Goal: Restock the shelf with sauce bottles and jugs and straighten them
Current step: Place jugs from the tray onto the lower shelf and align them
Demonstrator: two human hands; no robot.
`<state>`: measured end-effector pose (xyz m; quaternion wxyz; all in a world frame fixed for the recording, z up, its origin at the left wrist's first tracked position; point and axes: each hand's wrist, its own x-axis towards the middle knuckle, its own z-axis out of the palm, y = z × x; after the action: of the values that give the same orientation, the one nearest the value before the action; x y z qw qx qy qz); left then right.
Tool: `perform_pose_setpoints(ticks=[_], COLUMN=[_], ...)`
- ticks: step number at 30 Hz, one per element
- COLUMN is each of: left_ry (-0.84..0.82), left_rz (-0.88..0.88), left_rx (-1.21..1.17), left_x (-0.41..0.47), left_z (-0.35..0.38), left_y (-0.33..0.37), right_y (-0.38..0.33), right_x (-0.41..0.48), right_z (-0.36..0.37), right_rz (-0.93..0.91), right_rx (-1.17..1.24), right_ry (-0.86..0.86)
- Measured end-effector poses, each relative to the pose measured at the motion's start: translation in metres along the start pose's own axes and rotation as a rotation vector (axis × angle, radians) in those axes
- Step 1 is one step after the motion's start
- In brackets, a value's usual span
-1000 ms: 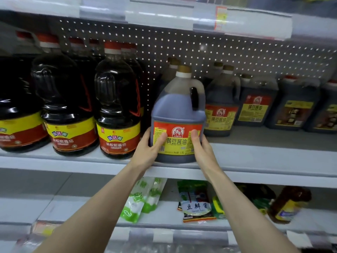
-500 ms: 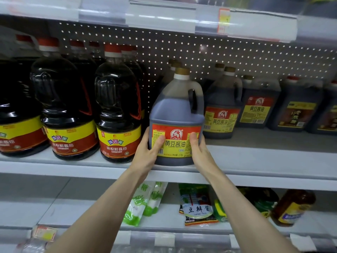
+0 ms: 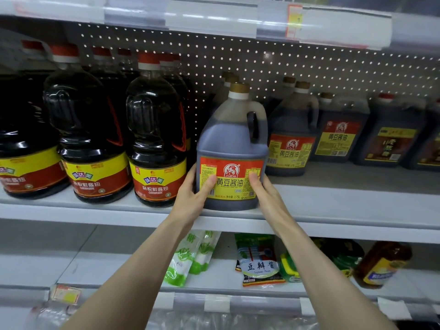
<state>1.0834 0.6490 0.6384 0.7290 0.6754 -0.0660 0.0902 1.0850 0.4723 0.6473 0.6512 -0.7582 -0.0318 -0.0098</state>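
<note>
Jug [image 3: 232, 139] stands barely shifted at shelf [image 3: 333, 206] front, left grip [image 3: 192, 198] and right grip [image 3: 264, 195] curled round its sides; straightening underway, next likely needs label squared.

Dark perforated back panel [image 3: 273, 60], white shelf [image 3: 345, 203], clear price rail [image 3: 214, 17] overhead, soft even light

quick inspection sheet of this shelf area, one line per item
surface: white shelf, stocked
job's things: gold-capped jug upright at the front edge, label forward; red-capped bottles on its left; other jugs set back on its right
clutter: pouches lying on the lower shelf
hands: left hand and right hand grip the gold-capped jug's sides, thumbs on its label
cables: nothing seen
surroundings: pegboard behind
</note>
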Motion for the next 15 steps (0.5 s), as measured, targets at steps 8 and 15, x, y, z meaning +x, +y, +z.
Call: perform_pose_setpoints(ticks=[8,15], left_ry=[-0.037,-0.055], left_rz=[-0.022,-0.030], left_rx=[0.004,-0.006], left_x=[0.0034,0.0050], left_z=[-0.0018,-0.0023], left_y=[-0.0024,-0.0003], right_y=[-0.0047,-0.0079], right_x=[0.0009,0.0020], right_z=[0.0031,0.0042], right_rz=[0.018,0.009], right_rx=[-0.115,-0.138], right_ry=[0.013,-0.002])
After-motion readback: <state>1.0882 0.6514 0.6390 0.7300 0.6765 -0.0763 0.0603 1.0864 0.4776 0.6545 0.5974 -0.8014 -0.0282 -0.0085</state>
